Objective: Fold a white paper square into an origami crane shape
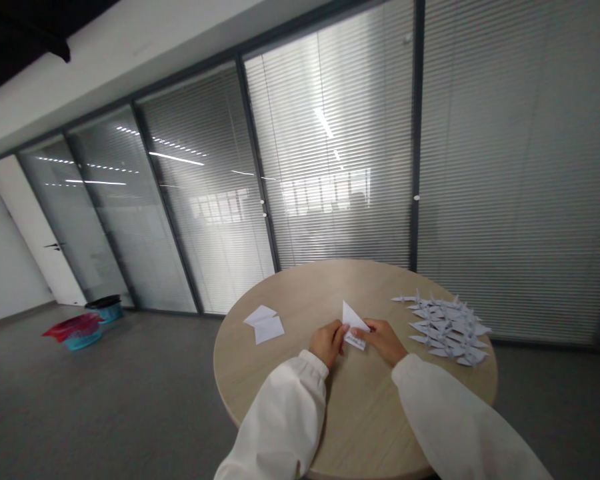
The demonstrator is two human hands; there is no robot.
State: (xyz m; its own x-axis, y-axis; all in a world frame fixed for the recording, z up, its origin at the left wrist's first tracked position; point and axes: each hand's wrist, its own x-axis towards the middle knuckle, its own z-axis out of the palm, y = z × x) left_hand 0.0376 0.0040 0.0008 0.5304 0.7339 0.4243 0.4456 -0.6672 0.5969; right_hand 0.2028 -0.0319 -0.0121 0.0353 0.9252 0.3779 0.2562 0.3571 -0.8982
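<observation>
A partly folded sheet of white paper is held between my two hands above the middle of the round table. One pointed corner stands up at its top, and dark marks show on its lower part. My left hand pinches its left edge, fingers closed. On the other edge my right hand grips with thumb and fingers. To the left lie white paper sheets, overlapping at angles. Several folded white paper cranes sit in a dense cluster to the right of my right hand.
The round wooden table stands before a glass partition with blinds. On the floor at far left are a blue bin with a red liner and another with a black liner, near a white door.
</observation>
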